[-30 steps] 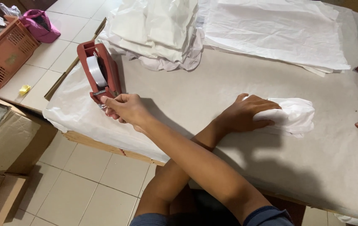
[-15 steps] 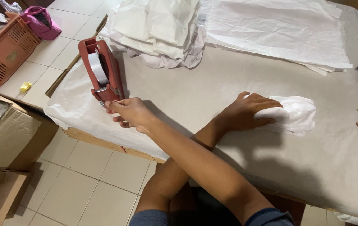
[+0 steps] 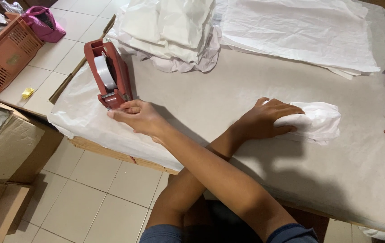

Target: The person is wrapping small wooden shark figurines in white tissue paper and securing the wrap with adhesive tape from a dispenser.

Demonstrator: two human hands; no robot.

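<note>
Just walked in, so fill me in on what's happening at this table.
A person sits at a paper-covered table with arms crossed over. The right hand reaches to the front of a red desktop tape dispenser, fingers at its cutter end. The left hand presses down on a small bundle wrapped in white paper.

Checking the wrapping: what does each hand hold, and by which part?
The left hand grips the white paper-wrapped bundle by its left end. The right hand touches the red tape dispenser at its cutter end; whether it pinches tape cannot be told.
</note>
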